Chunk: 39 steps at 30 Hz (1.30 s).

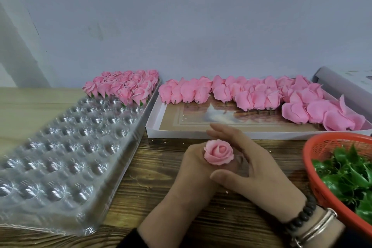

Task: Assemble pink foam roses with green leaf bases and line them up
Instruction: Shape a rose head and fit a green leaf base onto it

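Note:
A pink foam rose (219,152) faces up between my two hands above the wooden table. My left hand (193,169) grips it from below, with the rose's base hidden in the fist. My right hand (249,165) lies against the rose's right side, fingers stretched out past it and the thumb in front. Finished roses with green bases (124,84) stand in rows at the far end of a clear plastic cavity tray (66,147). Loose pink rose heads (261,94) lie in a white flat box (155,127). Green leaf bases (346,175) fill a red basket (314,147).
The cavity tray takes up the left of the table, the white box the back, the red basket the right edge. A grey roll (342,82) lies at the far right by the wall. Bare wooden tabletop (161,167) shows around my hands.

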Motion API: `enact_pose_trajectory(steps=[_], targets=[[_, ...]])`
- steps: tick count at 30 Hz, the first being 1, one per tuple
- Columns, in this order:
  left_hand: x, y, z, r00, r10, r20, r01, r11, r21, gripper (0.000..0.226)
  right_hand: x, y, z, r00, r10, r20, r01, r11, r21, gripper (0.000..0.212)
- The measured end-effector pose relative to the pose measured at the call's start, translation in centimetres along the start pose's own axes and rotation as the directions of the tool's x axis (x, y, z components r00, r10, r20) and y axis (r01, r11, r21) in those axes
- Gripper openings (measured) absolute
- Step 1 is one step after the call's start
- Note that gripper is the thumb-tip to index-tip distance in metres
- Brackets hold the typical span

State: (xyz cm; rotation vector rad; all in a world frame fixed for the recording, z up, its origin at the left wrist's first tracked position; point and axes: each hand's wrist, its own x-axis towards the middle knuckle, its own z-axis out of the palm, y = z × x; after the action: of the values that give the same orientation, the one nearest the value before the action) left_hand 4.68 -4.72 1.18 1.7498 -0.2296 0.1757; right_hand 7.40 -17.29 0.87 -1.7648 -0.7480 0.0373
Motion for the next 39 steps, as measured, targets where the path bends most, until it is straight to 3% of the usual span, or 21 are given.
enact_pose_trajectory(steps=[4,8,13,16,18,23,27,30,32,35,39], targets=[[0.0,-0.7,0.5,0.994,0.001,-0.106,0.015,0.988,0.156,0.021,0.0,-0.3,1.1,0.990,-0.046,-0.134,0.054,0.997,0.059,0.054],[-0.1,-0.8,1.7,0.983,0.162,-0.082,-0.119,0.914,0.388,0.015,0.1,-0.4,2.4,0.968,-0.104,-0.227,0.101,0.995,-0.024,0.042],[-0.3,0.3,1.4,0.999,0.042,0.016,-0.044,0.981,0.189,0.027,0.2,-0.5,1.6,0.987,-0.135,-0.086,0.114,0.970,-0.214,0.040],[-0.4,0.4,0.8,0.983,-0.054,0.174,0.005,0.963,0.271,0.032,0.1,-0.8,1.1,0.997,-0.075,0.036,0.082,0.963,-0.256,0.034],[-0.6,0.7,0.8,0.974,-0.142,0.179,0.090,0.959,0.267,0.032,0.1,-0.9,0.9,0.994,-0.012,0.106,0.032,0.983,-0.183,0.025],[-0.5,0.2,0.8,0.992,-0.112,0.063,0.113,0.993,-0.022,0.020,0.3,0.0,0.4,0.996,-0.048,0.071,0.063,0.973,-0.223,0.048],[-0.1,-0.3,0.0,0.974,-0.131,-0.184,0.064,0.942,-0.331,0.007,-0.1,1.0,0.7,0.997,-0.058,-0.051,0.049,0.987,-0.151,0.065],[0.4,-0.3,-0.6,0.925,-0.121,-0.360,-0.068,0.880,-0.471,0.017,0.0,1.3,1.2,0.967,-0.109,-0.229,0.084,0.990,-0.115,0.040],[0.5,-0.1,-0.5,0.919,-0.168,-0.356,-0.078,0.810,-0.581,0.029,0.2,1.0,1.8,0.958,-0.124,-0.260,0.102,0.990,-0.097,0.030],[0.2,-0.2,0.4,0.934,-0.284,-0.216,0.060,0.722,-0.690,0.037,0.1,0.9,2.8,0.966,-0.123,-0.226,0.105,0.990,-0.091,0.030],[-0.2,0.1,1.3,0.927,-0.353,-0.125,0.124,0.603,-0.788,0.049,0.0,0.7,3.0,0.952,-0.162,-0.261,0.128,0.981,-0.143,0.029]])
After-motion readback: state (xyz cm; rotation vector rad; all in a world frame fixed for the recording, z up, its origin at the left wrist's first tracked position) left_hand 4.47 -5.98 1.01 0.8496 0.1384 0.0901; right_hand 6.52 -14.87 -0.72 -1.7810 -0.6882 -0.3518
